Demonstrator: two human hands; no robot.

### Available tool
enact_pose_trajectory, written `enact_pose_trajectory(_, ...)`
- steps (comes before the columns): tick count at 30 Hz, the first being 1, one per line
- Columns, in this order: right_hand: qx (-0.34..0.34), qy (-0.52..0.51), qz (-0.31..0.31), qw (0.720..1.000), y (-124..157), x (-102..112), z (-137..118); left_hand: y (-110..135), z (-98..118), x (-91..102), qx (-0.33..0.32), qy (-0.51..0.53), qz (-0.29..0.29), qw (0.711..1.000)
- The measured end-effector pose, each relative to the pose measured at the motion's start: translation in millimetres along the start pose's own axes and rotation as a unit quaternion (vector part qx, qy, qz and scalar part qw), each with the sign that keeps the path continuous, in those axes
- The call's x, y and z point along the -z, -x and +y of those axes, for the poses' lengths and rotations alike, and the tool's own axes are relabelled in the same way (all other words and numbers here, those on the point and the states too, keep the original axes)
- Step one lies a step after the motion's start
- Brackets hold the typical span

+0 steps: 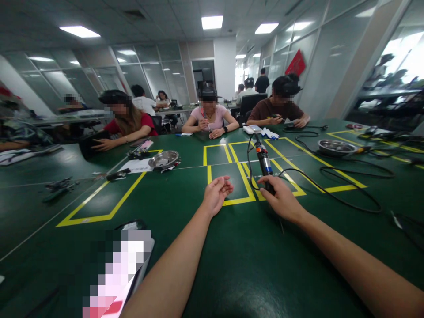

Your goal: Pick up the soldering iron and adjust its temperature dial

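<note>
Gripping the black lower end of a corded cylindrical tool [264,162], the wearer's right hand [281,196] is closed around it, thumb and fingers wrapped on the barrel. The tool is tilted, its far end leaning to the left of the view; silver, orange and blue bands show above the grip. A black cable [353,207] loops over the green bench [179,198] on the right.

Left hand [216,196]: beside the tool and apart from it, fingers half curled with the thumb near them. At this size it cannot be told whether the fingertips pinch anything small.

Both hands are near the edge of yellow tape [240,202] outlining rectangles on the bench. Left of them, a metal bowl [164,159] sits next to a white sheet [136,166]; a second metal dish [338,147] is well to the right. A white device [252,129] and a white-and-blue glove [270,134] lie beyond the tool.

Across the bench, a person in a pink top [215,115] holds a slim tool with red on it. A person in a brown top [263,110] is seated farther right.
</note>
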State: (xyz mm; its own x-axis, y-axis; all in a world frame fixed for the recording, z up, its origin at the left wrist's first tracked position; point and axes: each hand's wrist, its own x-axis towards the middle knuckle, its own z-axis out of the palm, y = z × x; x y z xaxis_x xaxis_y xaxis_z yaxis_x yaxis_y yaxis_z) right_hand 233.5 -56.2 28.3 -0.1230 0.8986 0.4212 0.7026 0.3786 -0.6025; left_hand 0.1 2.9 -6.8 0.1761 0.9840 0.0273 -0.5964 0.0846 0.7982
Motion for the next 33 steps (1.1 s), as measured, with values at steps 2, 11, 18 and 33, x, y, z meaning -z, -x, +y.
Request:
enact_pose_trajectory(2,0.021,0.003,-0.036,0.999,5,-6,-12,0,1,-1.3,0.003,0.010,-0.001,1.000)
enact_pose_trajectory(11,0.020,-0.061,-0.132,0.989,25,-37,-38,0,-1,-6.3,0.011,0.024,0.036,0.999)
enact_pose_trajectory(18,0.020,-0.085,-0.097,0.992,32,-42,-40,-1,-2,-4.3,-0.013,0.024,0.042,0.999)
enact_pose_trajectory(33,0.040,-0.094,-0.072,0.992,37,-50,-39,-4,-6,-8.4,-0.073,-0.012,0.134,0.988)
